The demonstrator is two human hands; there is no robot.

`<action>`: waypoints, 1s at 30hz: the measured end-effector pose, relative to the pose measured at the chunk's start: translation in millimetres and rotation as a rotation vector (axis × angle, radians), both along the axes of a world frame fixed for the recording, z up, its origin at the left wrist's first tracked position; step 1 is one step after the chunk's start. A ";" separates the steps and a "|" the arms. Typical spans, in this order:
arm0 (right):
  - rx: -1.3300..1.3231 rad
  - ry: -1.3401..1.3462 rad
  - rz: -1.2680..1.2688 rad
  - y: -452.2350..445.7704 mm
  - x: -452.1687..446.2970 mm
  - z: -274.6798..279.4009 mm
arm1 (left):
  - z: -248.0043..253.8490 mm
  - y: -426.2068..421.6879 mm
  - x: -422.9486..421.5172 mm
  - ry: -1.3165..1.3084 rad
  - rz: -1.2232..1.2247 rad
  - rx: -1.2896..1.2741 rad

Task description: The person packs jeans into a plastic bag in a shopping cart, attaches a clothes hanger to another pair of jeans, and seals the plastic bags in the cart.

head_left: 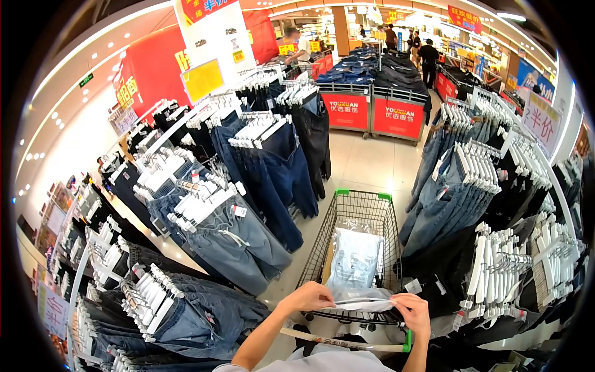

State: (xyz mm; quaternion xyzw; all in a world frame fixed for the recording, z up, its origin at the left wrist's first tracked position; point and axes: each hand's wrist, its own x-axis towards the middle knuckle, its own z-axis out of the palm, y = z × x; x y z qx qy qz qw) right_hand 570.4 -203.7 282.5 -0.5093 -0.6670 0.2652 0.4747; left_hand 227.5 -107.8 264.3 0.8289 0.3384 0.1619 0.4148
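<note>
Head view: two hands are over the near edge of one shopping cart (323,242). The left hand (310,296) has thumb and fingers pinched together on the left end of one piece of clear plastic (362,304); the right hand (412,308) pinches its right end likewise, so the plastic spans the gap between them. Whether it is a separate bag or the mouth of the wrapping just beyond, I cannot tell. Inside the cart lies one pale blue denim garment (356,257) in clear wrapping, near the cart's near edge, with one tan piece (326,266) along its left side. Two green caps (342,192) mark the cart's far corners, and one green end piece (407,341) sits at the right end of its one handle (338,343).

Beyond the far edge, well apart from the cart, stand two red-fronted bins (344,111) piled with dark clothing (403,71). Hanging trousers (248,254) line the left side and hanging jeans (455,192) the right; their white hangers (489,260) overlap too much to count. One yellow board (202,80) rises over the left side. One person in dark clothes (429,62) stands past the bins, with several smaller figures farther back.
</note>
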 end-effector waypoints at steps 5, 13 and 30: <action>-0.110 0.013 -0.170 -3.9 20.0 -5.3 | 24.4 -4.1 23.3 -0.084 -0.058 -0.138; 0.186 -0.181 0.041 3.8 -38.8 19.9 | 3.9 -6.6 67.4 -0.123 -0.026 -0.120; -0.068 -0.402 0.519 8.4 -45.4 -8.2 | 7.8 2.6 45.4 -0.277 0.400 -0.075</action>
